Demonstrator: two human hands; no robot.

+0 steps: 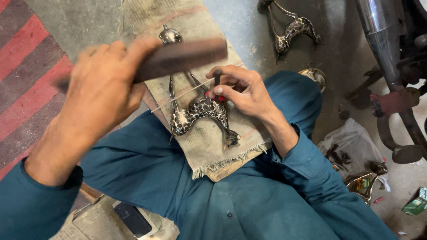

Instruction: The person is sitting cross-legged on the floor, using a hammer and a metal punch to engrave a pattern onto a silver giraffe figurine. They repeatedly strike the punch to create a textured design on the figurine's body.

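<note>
At the far right edge, low on the floor near your right side, lies a small green carton (417, 205), crumpled, with a paler green face turned up. Just left of it, a clear plastic bag (353, 142) sits slumped on the grey floor, holding small dark pieces. Below that bag lies a small wrapper (364, 183) in green and yellow. Near your left knee, a dark phone (131, 219) lies with its screen black.
</note>
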